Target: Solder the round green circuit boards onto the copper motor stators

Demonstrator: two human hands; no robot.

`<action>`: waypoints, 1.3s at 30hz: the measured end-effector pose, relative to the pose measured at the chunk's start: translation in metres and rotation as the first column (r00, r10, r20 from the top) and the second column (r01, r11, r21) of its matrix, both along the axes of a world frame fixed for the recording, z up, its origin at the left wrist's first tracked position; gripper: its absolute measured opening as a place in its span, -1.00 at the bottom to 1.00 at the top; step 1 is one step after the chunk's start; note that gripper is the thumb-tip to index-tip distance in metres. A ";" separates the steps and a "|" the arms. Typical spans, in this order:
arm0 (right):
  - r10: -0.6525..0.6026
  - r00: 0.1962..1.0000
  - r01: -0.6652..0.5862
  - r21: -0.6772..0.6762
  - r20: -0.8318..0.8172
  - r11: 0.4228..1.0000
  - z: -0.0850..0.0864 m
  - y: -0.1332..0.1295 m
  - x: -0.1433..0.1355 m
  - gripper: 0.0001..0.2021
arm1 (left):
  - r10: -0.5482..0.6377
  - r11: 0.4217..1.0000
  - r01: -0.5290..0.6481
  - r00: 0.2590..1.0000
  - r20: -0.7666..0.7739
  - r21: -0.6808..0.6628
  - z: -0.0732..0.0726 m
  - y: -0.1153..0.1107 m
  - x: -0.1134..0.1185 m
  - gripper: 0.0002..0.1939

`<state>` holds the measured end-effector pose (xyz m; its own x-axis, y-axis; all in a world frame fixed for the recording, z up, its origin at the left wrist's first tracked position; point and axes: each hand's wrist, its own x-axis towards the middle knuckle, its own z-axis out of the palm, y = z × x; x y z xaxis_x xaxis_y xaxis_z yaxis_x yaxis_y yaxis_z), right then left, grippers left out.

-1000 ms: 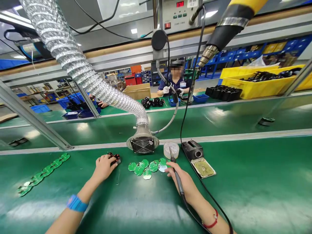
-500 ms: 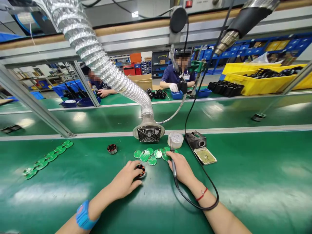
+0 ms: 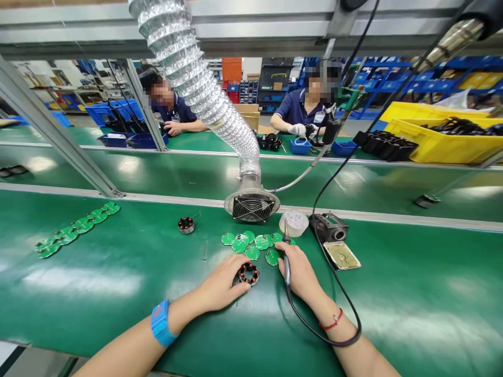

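My left hand [image 3: 225, 284] curls its thumb and fingers around the left side of a motor stator [image 3: 254, 274], a ring with copper windings facing up on the green bench. In my right hand [image 3: 302, 275] is a soldering iron [image 3: 287, 271], its tip pointing up and away. Its black cable loops over my right wrist. Several round green circuit boards [image 3: 262, 242] lie just beyond both hands, one [image 3: 272, 257] close to my right fingers. A second stator [image 3: 186, 225] with a loose wire sits to the left.
Behind the boards hangs a fume extractor fan [image 3: 253, 208] on a foil duct. A round translucent container [image 3: 297, 224], an iron stand [image 3: 334, 229] and a sponge tray [image 3: 342, 255] stand at right. Joined circuit boards [image 3: 82, 225] lie far left. Two co-workers sit opposite.
My left hand and its stator have moved right, and more of the stator's ring now shows. My right hand still holds the soldering iron near the boards. The camera view has shifted.
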<state>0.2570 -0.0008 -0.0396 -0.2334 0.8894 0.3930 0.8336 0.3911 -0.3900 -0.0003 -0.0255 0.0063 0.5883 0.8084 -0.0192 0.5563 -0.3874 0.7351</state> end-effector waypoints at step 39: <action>0.296 0.943 -0.305 -0.040 -0.154 0.952 0.034 -0.031 -0.027 -0.52 | 0.034 0.999 -0.032 0.998 -0.056 0.027 0.002 0.011 -0.018 -0.45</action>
<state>0.2295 -0.0319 -0.0052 -0.4380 0.8107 0.3885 0.6140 0.5854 -0.5294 -0.0182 -0.0149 0.0084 0.5599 0.8280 -0.0303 0.6092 -0.3866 0.6924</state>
